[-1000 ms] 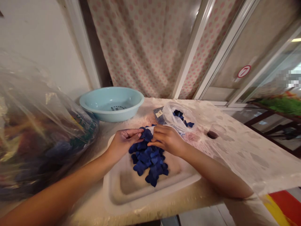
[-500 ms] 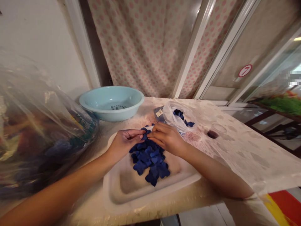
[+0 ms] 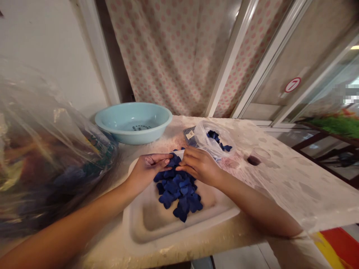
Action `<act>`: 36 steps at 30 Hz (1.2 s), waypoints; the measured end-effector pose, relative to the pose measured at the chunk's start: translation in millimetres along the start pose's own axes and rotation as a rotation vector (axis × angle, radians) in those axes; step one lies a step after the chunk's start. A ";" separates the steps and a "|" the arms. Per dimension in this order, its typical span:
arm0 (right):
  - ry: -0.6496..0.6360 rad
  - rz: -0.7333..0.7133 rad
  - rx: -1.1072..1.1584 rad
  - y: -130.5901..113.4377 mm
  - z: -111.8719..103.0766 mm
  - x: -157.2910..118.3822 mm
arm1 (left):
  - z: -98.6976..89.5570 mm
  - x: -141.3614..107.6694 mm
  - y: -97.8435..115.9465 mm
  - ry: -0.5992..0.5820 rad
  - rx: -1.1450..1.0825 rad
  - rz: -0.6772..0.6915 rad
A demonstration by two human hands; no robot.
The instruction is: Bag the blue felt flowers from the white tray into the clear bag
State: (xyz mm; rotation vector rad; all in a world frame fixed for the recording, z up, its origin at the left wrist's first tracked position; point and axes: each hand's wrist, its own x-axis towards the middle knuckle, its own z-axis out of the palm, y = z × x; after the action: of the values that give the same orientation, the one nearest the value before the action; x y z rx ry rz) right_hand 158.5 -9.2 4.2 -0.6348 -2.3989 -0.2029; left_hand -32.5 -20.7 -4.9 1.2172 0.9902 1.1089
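A heap of dark blue fabric flower petals (image 3: 179, 190) lies in a shallow white tray (image 3: 168, 239) in front of me. Above the far part of the heap, my left hand (image 3: 151, 168) pinches one blue fabric flower (image 3: 174, 160) between thumb and fingers. My right hand (image 3: 200, 164) meets it from the other side, its fingers curled and pressed together at the flower's right edge. The spot where the right fingertips grip is partly hidden by the fingers themselves.
A light blue basin (image 3: 133, 123) stands behind the tray at left. An opened plastic bag (image 3: 207, 136) with more blue pieces lies behind my right hand. A large clear bag (image 3: 50, 149) bulges at far left. A dark round spot (image 3: 254, 160) shows on the covered table.
The blue flower between my hands has turned and shows more of its surface. My right fingers have shifted slightly; the tray and the heap stay put.
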 end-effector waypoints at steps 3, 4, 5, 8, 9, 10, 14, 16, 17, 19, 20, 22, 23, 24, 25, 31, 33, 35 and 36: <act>0.001 0.011 0.013 -0.2 0.4 -0.9 | 0.4 0.0 0.5 -0.010 0.003 0.011; 0.000 0.020 0.018 -0.5 0.2 -1.2 | 0.5 0.2 0.8 -0.015 0.010 0.011; -0.003 0.031 0.019 -1.0 -0.2 -1.4 | 0.5 0.4 1.2 -0.023 0.021 0.010; -0.017 0.043 0.012 -2.6 -1.7 -1.2 | 0.4 1.3 2.4 -0.036 0.044 0.022; -0.017 0.037 0.011 -2.9 -2.0 -1.1 | 0.3 1.4 2.8 -0.033 0.044 0.028; -0.014 0.028 0.011 -2.9 -2.0 -1.0 | 0.3 1.5 3.2 -0.029 0.046 0.032; 0.023 0.004 0.028 -0.2 -0.3 -1.9 | 0.9 0.6 4.4 -0.035 0.063 0.026; 0.029 0.002 0.044 1.7 0.8 -3.1 | 1.2 -0.1 4.7 -0.047 0.063 0.013; 0.032 0.005 0.051 2.4 1.1 -3.6 | 1.3 -0.5 4.8 -0.049 0.059 0.007; 0.037 0.021 0.059 2.9 1.4 -4.2 | 1.1 -0.8 5.1 -0.044 0.045 0.003; 0.039 0.030 0.060 2.8 1.5 -4.1 | 0.9 -0.8 5.1 -0.041 0.035 0.003; 0.036 0.031 0.069 1.9 1.3 -3.4 | 0.2 -0.2 4.8 -0.026 0.006 0.005; 0.022 0.020 0.077 1.3 1.1 -2.8 | -0.2 0.4 4.3 -0.009 -0.013 0.011; 0.003 0.001 0.084 0.7 0.8 -2.1 | -0.6 1.0 3.8 0.015 -0.035 0.021; -0.021 -0.020 0.086 0.2 0.4 -1.5 | -1.0 1.6 3.1 0.042 -0.056 0.034; -0.011 0.003 0.004 -0.8 -1.8 -0.6 | -0.4 0.8 3.2 0.051 -0.055 0.018; -0.019 -0.012 -0.020 -0.6 -1.7 -1.6 | 0.3 -0.4 4.0 -0.014 -0.034 -0.019; -0.027 -0.028 -0.036 -0.7 -1.2 -2.5 | 0.7 -0.8 3.7 -0.074 -0.032 -0.037; -0.019 -0.028 -0.041 -0.9 -1.0 -2.8 | 0.6 -0.6 3.2 -0.091 -0.037 -0.037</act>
State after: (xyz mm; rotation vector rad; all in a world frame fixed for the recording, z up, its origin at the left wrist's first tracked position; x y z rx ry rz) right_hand 160.5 -11.4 3.3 -0.6246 -2.4287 -0.2590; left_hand -32.4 -21.3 -1.6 1.2043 0.9154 1.0299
